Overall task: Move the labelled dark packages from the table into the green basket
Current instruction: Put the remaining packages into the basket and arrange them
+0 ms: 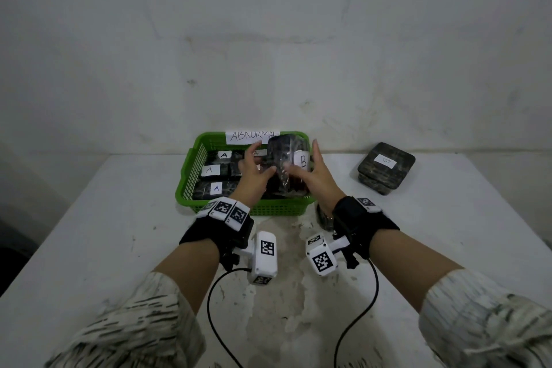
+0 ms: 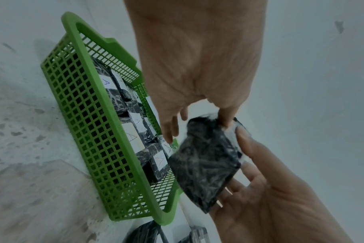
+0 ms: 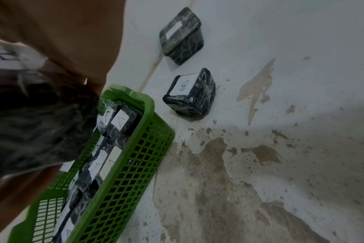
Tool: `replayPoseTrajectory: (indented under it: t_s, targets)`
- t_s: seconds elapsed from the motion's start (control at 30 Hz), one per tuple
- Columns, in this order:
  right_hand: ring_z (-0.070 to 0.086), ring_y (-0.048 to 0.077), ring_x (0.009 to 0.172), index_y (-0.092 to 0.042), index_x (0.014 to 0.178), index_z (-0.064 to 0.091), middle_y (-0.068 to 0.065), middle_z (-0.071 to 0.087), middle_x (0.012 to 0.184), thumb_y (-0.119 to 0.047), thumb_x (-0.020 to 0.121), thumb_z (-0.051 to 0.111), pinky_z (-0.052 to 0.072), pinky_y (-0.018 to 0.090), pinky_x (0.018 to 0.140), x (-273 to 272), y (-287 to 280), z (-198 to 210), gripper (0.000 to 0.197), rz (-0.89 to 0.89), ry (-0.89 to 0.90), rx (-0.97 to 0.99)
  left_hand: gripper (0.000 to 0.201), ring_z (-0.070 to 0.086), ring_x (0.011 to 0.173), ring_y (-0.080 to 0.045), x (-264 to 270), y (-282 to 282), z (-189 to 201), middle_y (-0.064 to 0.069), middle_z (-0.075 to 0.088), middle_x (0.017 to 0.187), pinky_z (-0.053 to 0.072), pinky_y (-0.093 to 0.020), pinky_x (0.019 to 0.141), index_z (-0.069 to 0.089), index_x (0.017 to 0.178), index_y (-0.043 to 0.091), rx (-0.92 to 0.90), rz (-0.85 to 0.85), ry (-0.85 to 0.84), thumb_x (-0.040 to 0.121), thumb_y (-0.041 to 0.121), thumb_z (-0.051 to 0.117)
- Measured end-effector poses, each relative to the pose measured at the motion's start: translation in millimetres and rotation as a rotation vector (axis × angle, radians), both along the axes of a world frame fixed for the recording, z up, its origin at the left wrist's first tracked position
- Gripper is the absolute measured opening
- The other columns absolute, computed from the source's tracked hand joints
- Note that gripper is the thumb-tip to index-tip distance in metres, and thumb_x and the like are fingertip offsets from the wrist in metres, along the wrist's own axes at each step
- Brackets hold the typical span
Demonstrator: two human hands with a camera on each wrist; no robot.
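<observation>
A dark wrapped package labelled B [image 1: 283,164] stands tilted over the right half of the green basket [image 1: 186,185], held between both hands. My right hand [image 1: 310,170] holds it, thumb across its front and straight fingers along its far side. My left hand [image 1: 258,172] has its thumb tip on the package's top corner [image 2: 226,121], while its straight fingers [image 2: 170,129] stay apart from the package. Several packages labelled A [image 1: 216,188] lie in the basket's left part. In the right wrist view the held package [image 3: 37,123] is blurred.
Another dark B package [image 1: 386,167] sits on the white table at the right. A third one [image 3: 189,93] lies just right of the basket, mostly hidden behind my right wrist in the head view. A paper sign reading ABNORMAL [image 1: 252,137] hangs on the basket's far rim. Cables [image 1: 215,308] trail near me.
</observation>
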State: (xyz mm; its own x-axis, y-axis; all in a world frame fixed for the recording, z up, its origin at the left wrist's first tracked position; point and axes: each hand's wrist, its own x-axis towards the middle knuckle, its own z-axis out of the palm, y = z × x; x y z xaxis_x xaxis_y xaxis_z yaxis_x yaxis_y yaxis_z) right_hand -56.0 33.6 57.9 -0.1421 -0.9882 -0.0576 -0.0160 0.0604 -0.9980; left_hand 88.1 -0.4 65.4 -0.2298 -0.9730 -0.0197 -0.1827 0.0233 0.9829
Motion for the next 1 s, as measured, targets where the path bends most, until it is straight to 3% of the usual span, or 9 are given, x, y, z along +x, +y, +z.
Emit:
replayPoseTrajectory:
  t_s: [0.1, 0.23, 0.33, 0.43, 0.57, 0.63, 0.77, 0.87, 1.0]
  targets:
    - [0.044, 0.014, 0.126, -0.021, 0.154, 0.010, 0.003, 0.045, 0.136, -0.021, 0.100, 0.049, 0.041, 0.018, 0.095, 0, 0, 5, 0.066, -0.126, -0.094, -0.084, 0.048, 0.053, 0.116, -0.031, -1, -4, 5, -0.014, 0.041, 0.135, 0.047, -0.046, 0.097, 0.037, 0.137, 0.021, 0.126, 0.010, 0.090, 0.094, 0.004, 0.048]
    - [0.062, 0.010, 0.100, -0.010, 0.139, 0.047, 0.008, 0.067, 0.102, -0.007, 0.094, 0.057, 0.046, 0.019, 0.094, 3, 0, 6, 0.046, -0.144, 0.001, -0.159, 0.038, 0.051, 0.121, -0.036, 0, -2, 13, -0.016, 0.052, 0.129, 0.049, -0.043, 0.088, 0.042, 0.131, 0.013, 0.267, -0.029, 0.243, 0.100, 0.034, 0.037]
    - [0.061, 0.001, 0.074, -0.011, 0.121, 0.059, 0.005, 0.065, 0.080, 0.001, 0.088, 0.063, 0.047, 0.008, 0.073, 5, 2, 10, 0.036, -0.080, 0.083, -0.193, 0.061, 0.044, 0.128, -0.039, 1, 0, 7, -0.022, 0.043, 0.141, 0.037, -0.054, 0.106, 0.039, 0.133, 0.024, 0.249, -0.039, 0.197, 0.085, 0.060, 0.051]
    - [0.061, 0.005, 0.067, -0.015, 0.104, 0.055, 0.002, 0.060, 0.073, 0.002, 0.087, 0.063, 0.048, 0.016, 0.064, 4, 1, 10, 0.025, -0.067, -0.032, -0.175, 0.099, 0.043, 0.129, -0.030, 4, -3, 0, -0.011, 0.040, 0.144, 0.034, -0.053, 0.109, 0.028, 0.140, 0.032, 0.247, -0.027, 0.227, 0.058, 0.073, 0.066]
    - [0.055, 0.005, 0.054, -0.016, 0.096, 0.049, -0.002, 0.052, 0.067, -0.001, 0.087, 0.065, 0.044, 0.016, 0.055, 10, 2, 13, 0.024, -0.121, -0.140, -0.167, 0.061, 0.050, 0.123, -0.030, 1, -3, 10, -0.014, 0.048, 0.135, 0.041, -0.051, 0.103, 0.039, 0.132, 0.022, 0.250, 0.017, 0.300, 0.082, 0.052, 0.056]
    - [0.052, 0.006, 0.064, -0.017, 0.103, 0.049, 0.000, 0.048, 0.076, -0.013, 0.084, 0.072, 0.047, 0.016, 0.062, 15, -2, 11, 0.030, -0.224, -0.126, -0.196, 0.036, 0.059, 0.107, -0.026, -1, -2, 14, -0.015, 0.058, 0.122, 0.051, -0.042, 0.089, 0.051, 0.120, 0.016, 0.277, -0.017, 0.336, 0.095, 0.041, 0.043]
    - [0.055, 0.017, 0.117, -0.030, 0.137, 0.042, 0.003, 0.050, 0.129, -0.057, 0.084, 0.061, 0.046, 0.038, 0.103, 20, -7, 1, 0.061, -0.116, -0.142, -0.042, 0.038, 0.063, 0.085, -0.020, -4, 1, 21, -0.007, 0.067, 0.092, 0.048, -0.033, 0.082, 0.063, 0.093, 0.018, 0.359, -0.121, 0.399, 0.099, 0.037, 0.031]
    - [0.051, 0.015, 0.127, -0.024, 0.141, 0.043, -0.002, 0.053, 0.139, -0.061, 0.092, 0.044, 0.040, 0.042, 0.110, 28, -2, 2, 0.061, -0.002, -0.129, -0.002, 0.046, 0.062, 0.105, -0.026, -6, 3, 20, -0.011, 0.067, 0.109, 0.047, -0.041, 0.095, 0.061, 0.113, 0.009, 0.356, -0.112, 0.362, 0.098, 0.042, 0.034]
    - [0.052, 0.020, 0.125, -0.015, 0.134, 0.045, 0.007, 0.055, 0.133, -0.045, 0.101, 0.037, 0.038, 0.045, 0.111, 31, 1, 5, 0.045, -0.082, -0.097, -0.038, 0.063, 0.050, 0.127, -0.027, -8, 1, 10, -0.011, 0.051, 0.139, 0.038, -0.050, 0.108, 0.042, 0.139, 0.014, 0.316, -0.123, 0.359, 0.088, 0.048, 0.053]
